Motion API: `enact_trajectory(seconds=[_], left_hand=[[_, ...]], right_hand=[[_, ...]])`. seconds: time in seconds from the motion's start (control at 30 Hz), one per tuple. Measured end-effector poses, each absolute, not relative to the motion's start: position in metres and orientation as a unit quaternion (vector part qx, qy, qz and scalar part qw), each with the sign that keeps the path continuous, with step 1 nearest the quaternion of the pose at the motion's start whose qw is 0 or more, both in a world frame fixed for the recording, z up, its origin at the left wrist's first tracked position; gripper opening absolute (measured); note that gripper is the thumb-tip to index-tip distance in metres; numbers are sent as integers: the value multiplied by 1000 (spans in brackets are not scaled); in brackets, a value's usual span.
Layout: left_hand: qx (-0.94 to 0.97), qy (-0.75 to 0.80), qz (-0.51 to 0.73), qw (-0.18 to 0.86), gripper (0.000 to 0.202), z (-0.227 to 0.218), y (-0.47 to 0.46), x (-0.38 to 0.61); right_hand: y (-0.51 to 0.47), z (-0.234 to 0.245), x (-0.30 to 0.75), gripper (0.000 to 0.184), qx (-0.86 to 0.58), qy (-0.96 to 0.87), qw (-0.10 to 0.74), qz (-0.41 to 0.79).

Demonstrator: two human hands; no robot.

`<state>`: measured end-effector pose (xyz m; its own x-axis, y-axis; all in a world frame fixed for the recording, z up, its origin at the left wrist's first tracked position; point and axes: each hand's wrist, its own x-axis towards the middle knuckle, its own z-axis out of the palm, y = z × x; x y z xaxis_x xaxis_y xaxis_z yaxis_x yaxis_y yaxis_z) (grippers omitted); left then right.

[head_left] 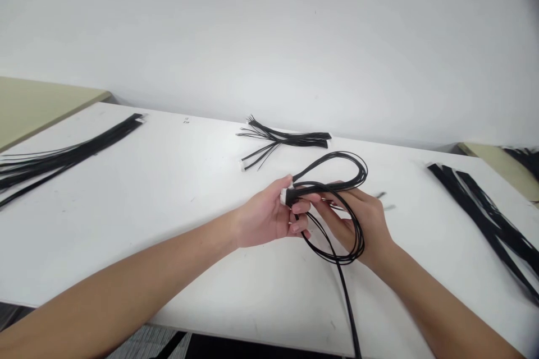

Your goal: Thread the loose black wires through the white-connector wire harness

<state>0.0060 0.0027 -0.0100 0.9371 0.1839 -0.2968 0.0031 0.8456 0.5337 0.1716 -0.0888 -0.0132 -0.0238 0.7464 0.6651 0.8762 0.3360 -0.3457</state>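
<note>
A black wire harness (326, 188) is held up over the table, its wires curled into loops. My left hand (278, 210) is closed on its connector end, with the white connector (284, 196) by the thumb. Behind the loops, my right hand (366, 221) is closed around the bundled wires, its fingertips partly hidden by them. One longer strand (346, 291) hangs down past the table's front edge.
Several black wire bundles lie around: a long one (84, 148) at left, a shorter group (290, 139) at the back, and more (484, 219) at right. A white wall (269, 39) rises behind the white table (126, 224). Yellowish surfaces (42, 104) adjoin both sides.
</note>
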Motion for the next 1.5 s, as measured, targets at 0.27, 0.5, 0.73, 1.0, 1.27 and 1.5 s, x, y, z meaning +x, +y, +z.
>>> enact_trajectory(seconds=[0.27,0.5,0.73,1.0,1.27,1.5], left_hand=[[290,155,47,943,49,-12,3,6],[283,161,61,944,47,-11,3,7],[259,200,88,941,43,-11,4,7],[260,203,79,941,44,-12,4,6],[255,197,80,943,43,-13,2,8],[229,207,130,942,40,-10,0,9]], right_hand=[[-93,-18,169,13,-573,-716,377,-128],[-91,-18,169,22,-541,-725,376,-197],[-100,9,166,11,-648,-659,367,101],[-97,11,177,21,-676,-653,323,111],[-95,1,170,12,-667,-680,291,-89],[-95,-1,165,23,-634,-630,432,-121]])
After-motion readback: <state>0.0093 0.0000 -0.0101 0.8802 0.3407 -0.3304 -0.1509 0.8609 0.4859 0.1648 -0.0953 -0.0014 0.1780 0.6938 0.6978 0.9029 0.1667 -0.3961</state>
